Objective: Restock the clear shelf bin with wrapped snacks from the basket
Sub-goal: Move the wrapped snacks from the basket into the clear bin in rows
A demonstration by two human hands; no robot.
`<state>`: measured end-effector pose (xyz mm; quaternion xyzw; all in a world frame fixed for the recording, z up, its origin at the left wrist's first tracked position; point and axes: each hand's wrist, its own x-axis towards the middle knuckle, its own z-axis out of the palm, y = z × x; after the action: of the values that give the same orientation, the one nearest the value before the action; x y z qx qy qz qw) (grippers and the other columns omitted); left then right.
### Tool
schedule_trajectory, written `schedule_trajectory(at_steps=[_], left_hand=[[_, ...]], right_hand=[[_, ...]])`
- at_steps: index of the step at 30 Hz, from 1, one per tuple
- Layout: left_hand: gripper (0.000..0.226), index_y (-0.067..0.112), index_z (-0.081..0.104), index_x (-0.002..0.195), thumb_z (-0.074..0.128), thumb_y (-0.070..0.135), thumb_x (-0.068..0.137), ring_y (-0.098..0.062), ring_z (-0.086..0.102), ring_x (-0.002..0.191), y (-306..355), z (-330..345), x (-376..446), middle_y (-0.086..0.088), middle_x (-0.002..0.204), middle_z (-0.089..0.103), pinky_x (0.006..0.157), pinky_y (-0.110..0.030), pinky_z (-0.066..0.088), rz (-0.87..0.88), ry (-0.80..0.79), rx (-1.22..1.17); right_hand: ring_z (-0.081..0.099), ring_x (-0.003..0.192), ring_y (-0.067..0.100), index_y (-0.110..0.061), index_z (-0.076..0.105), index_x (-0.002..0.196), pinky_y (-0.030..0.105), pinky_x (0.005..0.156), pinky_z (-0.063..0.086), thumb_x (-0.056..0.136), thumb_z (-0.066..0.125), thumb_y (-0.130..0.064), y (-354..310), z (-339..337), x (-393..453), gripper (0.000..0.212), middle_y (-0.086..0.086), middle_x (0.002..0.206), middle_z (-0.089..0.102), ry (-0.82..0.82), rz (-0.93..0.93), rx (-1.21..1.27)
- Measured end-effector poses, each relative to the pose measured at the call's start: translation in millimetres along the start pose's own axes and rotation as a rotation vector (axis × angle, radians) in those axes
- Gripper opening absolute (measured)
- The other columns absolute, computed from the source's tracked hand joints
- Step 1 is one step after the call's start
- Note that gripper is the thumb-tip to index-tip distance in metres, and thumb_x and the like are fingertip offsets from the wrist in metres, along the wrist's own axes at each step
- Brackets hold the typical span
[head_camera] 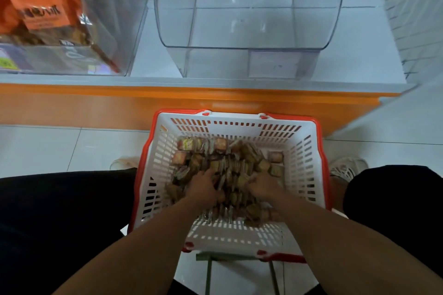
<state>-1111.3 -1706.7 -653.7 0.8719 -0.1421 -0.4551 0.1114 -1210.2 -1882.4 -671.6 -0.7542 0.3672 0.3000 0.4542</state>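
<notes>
Basket (297, 151) of wrapped snacks (230, 163), left hand (203, 185) and right hand (262, 187) each grasping some, clear bin (249, 38) bare

Probably a shop; shopping basket (309, 148), clear shelf bins (249, 38), packaged snacks (45, 17)

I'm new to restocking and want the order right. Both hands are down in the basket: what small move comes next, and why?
Probably close both hands round a bunch of snacks and lift them out of the basket. The clear bin just ahead looks empty.
</notes>
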Motion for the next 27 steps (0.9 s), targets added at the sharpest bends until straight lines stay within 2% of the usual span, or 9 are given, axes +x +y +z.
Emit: schedule_trajectory(at_steps=[3, 5, 6, 8, 10, 16, 20, 25, 27], left_hand=[[0.083, 0.018, 0.024, 0.160, 0.069, 0.037, 0.093, -0.038, 0.035, 0.142, -1.8, 8.8, 13.7, -0.015, 0.156, 0.035, 0.114, -0.050, 0.038, 0.026, -0.023, 0.105], [0.081, 0.020, 0.027, 0.158, 0.070, 0.033, 0.090, -0.038, 0.042, 0.136, -1.3, 13.3, 21.8, -0.016, 0.150, 0.042, 0.111, -0.048, 0.041, 0.072, -0.033, 0.120], [0.080, 0.021, 0.029, 0.156, 0.069, 0.032, 0.088, -0.038, 0.044, 0.134, -0.1, 14.7, 25.3, -0.015, 0.149, 0.043, 0.110, -0.046, 0.042, 0.093, -0.035, 0.133], [0.081, 0.023, 0.027, 0.157, 0.068, 0.033, 0.088, -0.042, 0.046, 0.131, 2.3, 17.5, 33.5, -0.017, 0.148, 0.038, 0.106, -0.047, 0.044, 0.120, -0.045, 0.189], [0.082, 0.029, 0.020, 0.159, 0.064, 0.038, 0.090, -0.047, 0.047, 0.128, 6.6, 19.2, 41.8, -0.020, 0.146, 0.033, 0.103, -0.049, 0.045, 0.135, -0.082, 0.270], [0.078, 0.038, 0.000, 0.161, 0.050, 0.041, 0.101, -0.055, 0.016, 0.145, 22.2, 29.6, 58.7, -0.028, 0.161, 0.007, 0.116, -0.057, 0.028, 0.072, -0.232, 0.459], [0.065, 0.031, 0.018, 0.158, 0.049, 0.028, 0.101, -0.047, 0.025, 0.144, 27.3, 41.4, 50.1, -0.022, 0.159, 0.020, 0.108, -0.054, 0.042, 0.052, -0.074, 0.408], [0.061, 0.027, 0.036, 0.150, 0.060, 0.021, 0.095, -0.035, 0.045, 0.133, 11.5, 38.4, 44.7, -0.011, 0.150, 0.036, 0.101, -0.048, 0.051, 0.109, 0.061, 0.338], [0.062, 0.025, 0.044, 0.144, 0.068, 0.020, 0.087, -0.033, 0.051, 0.128, 5.5, 33.6, 45.4, -0.009, 0.144, 0.042, 0.101, -0.046, 0.051, 0.135, 0.063, 0.269]], right_hand=[[0.050, 0.058, 0.015, -0.024, 0.055, 0.057, 0.023, 0.053, 0.034, 0.091, 0.066, -0.022, 6.1, 17.5, 13.8, 0.036, -0.003, 0.058, 0.050, 0.090, -0.103, -0.026], [0.063, 0.084, 0.022, -0.020, 0.072, 0.086, 0.022, 0.064, 0.046, 0.091, 0.068, -0.033, 4.3, 27.7, 24.2, 0.015, 0.005, 0.088, 0.067, 0.096, -0.133, -0.060], [0.062, 0.101, 0.027, -0.020, 0.073, 0.104, 0.027, 0.079, 0.051, 0.091, 0.066, -0.035, 4.5, 32.7, 31.2, 0.020, 0.008, 0.110, 0.066, 0.087, -0.138, -0.089], [0.056, 0.119, 0.030, -0.025, 0.064, 0.127, 0.036, 0.099, 0.049, 0.093, 0.064, -0.032, 4.1, 35.8, 40.6, 0.034, 0.009, 0.136, 0.055, 0.047, -0.143, -0.096], [0.052, 0.126, 0.031, -0.030, 0.051, 0.139, 0.039, 0.106, 0.046, 0.093, 0.062, -0.035, 4.4, 34.8, 48.8, 0.048, 0.010, 0.146, 0.047, -0.004, -0.169, -0.072], [0.049, 0.128, 0.036, -0.039, 0.028, 0.146, 0.044, 0.098, 0.051, 0.081, 0.073, -0.040, 4.2, 24.2, 63.8, 0.080, 0.011, 0.148, 0.041, 0.013, -0.188, -0.148], [0.037, 0.142, 0.034, -0.030, 0.004, 0.159, 0.043, 0.109, 0.043, 0.074, 0.080, -0.047, 2.7, 10.9, 67.0, 0.116, 0.008, 0.164, 0.022, -0.009, -0.259, -0.144], [0.060, 0.104, 0.027, -0.030, 0.040, 0.129, 0.033, 0.080, 0.049, 0.076, 0.076, -0.047, -6.7, 19.2, 69.9, 0.066, 0.006, 0.129, 0.059, -0.008, -0.148, -0.154], [0.059, 0.108, 0.029, -0.029, 0.044, 0.130, 0.037, 0.085, 0.052, 0.082, 0.070, -0.042, -6.4, 28.8, 63.0, 0.055, 0.007, 0.128, 0.060, 0.086, -0.170, -0.122]])
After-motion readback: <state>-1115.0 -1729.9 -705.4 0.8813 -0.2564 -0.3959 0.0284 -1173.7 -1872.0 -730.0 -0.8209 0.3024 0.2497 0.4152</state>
